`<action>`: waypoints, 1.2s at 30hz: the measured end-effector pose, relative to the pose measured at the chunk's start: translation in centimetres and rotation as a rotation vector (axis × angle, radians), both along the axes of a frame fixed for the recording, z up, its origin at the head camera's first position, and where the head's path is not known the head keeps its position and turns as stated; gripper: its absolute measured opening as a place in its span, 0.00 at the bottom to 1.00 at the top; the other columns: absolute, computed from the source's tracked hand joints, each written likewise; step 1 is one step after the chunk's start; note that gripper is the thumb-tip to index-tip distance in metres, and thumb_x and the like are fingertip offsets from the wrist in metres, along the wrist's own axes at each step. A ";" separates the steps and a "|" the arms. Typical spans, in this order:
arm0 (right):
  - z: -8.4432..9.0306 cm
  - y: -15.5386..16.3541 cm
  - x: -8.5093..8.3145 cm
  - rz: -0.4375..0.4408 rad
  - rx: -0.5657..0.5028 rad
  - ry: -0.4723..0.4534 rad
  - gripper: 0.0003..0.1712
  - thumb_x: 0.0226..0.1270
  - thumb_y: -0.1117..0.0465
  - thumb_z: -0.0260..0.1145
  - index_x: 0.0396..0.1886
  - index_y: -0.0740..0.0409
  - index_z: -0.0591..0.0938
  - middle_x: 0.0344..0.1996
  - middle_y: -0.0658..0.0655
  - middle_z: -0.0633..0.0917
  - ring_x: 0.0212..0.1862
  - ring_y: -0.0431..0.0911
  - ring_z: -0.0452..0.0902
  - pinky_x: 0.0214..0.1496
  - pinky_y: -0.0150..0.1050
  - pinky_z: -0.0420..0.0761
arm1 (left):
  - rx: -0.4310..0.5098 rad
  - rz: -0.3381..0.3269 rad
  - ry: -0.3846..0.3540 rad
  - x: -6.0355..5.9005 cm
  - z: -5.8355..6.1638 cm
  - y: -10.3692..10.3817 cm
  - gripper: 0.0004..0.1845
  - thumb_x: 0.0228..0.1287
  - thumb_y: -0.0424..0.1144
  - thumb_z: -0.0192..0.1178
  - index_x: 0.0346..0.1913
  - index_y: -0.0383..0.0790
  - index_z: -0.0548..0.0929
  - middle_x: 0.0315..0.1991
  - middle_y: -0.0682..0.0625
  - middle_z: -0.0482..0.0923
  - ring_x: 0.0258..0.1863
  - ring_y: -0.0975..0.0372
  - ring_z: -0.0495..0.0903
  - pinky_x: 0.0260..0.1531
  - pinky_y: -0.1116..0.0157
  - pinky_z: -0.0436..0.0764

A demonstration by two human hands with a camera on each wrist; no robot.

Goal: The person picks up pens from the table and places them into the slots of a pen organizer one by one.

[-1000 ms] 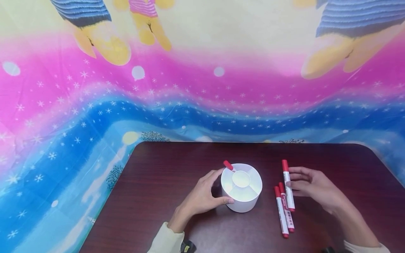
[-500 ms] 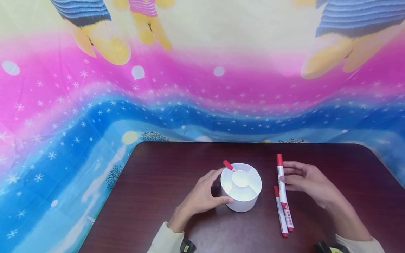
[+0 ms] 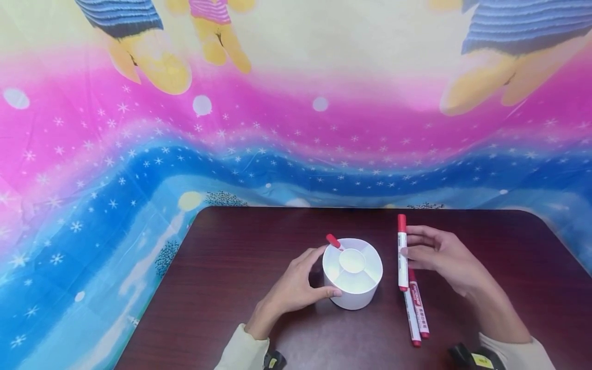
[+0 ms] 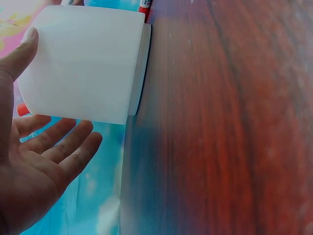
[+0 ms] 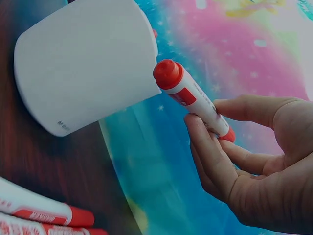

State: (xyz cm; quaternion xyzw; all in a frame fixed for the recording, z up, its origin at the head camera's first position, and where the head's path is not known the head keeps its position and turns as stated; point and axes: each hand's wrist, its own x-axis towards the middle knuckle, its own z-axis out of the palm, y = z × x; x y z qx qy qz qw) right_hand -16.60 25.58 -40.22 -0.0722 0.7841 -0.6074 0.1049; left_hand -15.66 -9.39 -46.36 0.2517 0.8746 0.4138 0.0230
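Note:
A round white pen holder (image 3: 353, 299) with divided compartments around a central cup stands on the table. My left hand (image 3: 302, 288) grips its left side, thumb at the front and fingers behind; in the left wrist view the thumb lies along the white wall (image 4: 83, 63). One red-capped marker leans in the holder's back-left compartment, its cap (image 3: 333, 240) over the rim. To the right, my right hand (image 3: 446, 257) pinches another marker (image 3: 402, 254) between thumb and fingertips, raised off the table. In the right wrist view this marker (image 5: 203, 105) points a red end toward the holder.
Two more red-and-white markers, one (image 3: 410, 321) beside the other (image 3: 420, 311), lie together on the dark wood table (image 3: 231, 257), right of the holder. A colourful printed cloth (image 3: 296, 118) hangs behind the table's back edge.
My right hand has lifted its marker away from the two on the table and carried it left and up in the head view, nearer the pen holder. My left hand stays put.

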 end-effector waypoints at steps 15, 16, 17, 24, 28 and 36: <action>1.1 -1.6 -0.2 -0.001 -0.059 0.024 0.40 0.76 0.64 0.71 0.79 0.72 0.64 0.53 0.50 0.84 0.48 0.41 0.90 0.52 0.40 0.92 | -0.007 0.002 0.004 0.0 -0.1 -0.1 0.54 0.56 0.62 0.81 0.83 0.58 0.66 0.71 0.56 0.77 0.63 0.64 0.79 0.65 0.60 0.84; 1.1 -1.7 -0.3 -0.002 -0.061 0.025 0.40 0.76 0.64 0.71 0.79 0.71 0.64 0.54 0.51 0.84 0.48 0.41 0.90 0.51 0.39 0.92 | -0.009 0.003 0.003 0.0 -0.1 -0.1 0.54 0.56 0.62 0.81 0.83 0.58 0.66 0.71 0.56 0.76 0.63 0.64 0.79 0.65 0.60 0.83; 1.2 -1.8 -0.3 -0.002 -0.064 0.028 0.40 0.76 0.64 0.71 0.79 0.71 0.64 0.54 0.52 0.84 0.48 0.41 0.90 0.52 0.40 0.92 | -0.011 0.004 0.003 0.0 -0.1 0.0 0.54 0.56 0.62 0.81 0.83 0.58 0.66 0.71 0.56 0.77 0.63 0.64 0.79 0.65 0.60 0.84; 1.4 -2.5 -0.3 -0.014 -0.075 0.045 0.40 0.76 0.64 0.71 0.80 0.70 0.64 0.53 0.50 0.82 0.49 0.40 0.89 0.51 0.40 0.92 | -0.006 0.003 -0.001 0.0 -0.1 0.0 0.54 0.55 0.62 0.81 0.83 0.59 0.66 0.71 0.57 0.76 0.65 0.64 0.78 0.67 0.58 0.83; 1.4 -2.8 -0.3 -0.020 -0.096 0.058 0.40 0.75 0.66 0.71 0.79 0.71 0.64 0.53 0.50 0.83 0.49 0.41 0.90 0.51 0.40 0.92 | 0.003 -0.003 0.002 0.0 0.0 0.0 0.53 0.55 0.61 0.81 0.83 0.59 0.66 0.71 0.57 0.76 0.65 0.64 0.78 0.67 0.58 0.83; 1.2 -3.2 -0.3 -0.028 -0.167 0.059 0.37 0.73 0.69 0.72 0.77 0.69 0.66 0.51 0.49 0.83 0.48 0.41 0.90 0.50 0.41 0.92 | -0.003 0.001 -0.003 0.1 0.0 0.0 0.54 0.55 0.61 0.81 0.83 0.58 0.66 0.71 0.57 0.77 0.66 0.63 0.78 0.67 0.58 0.82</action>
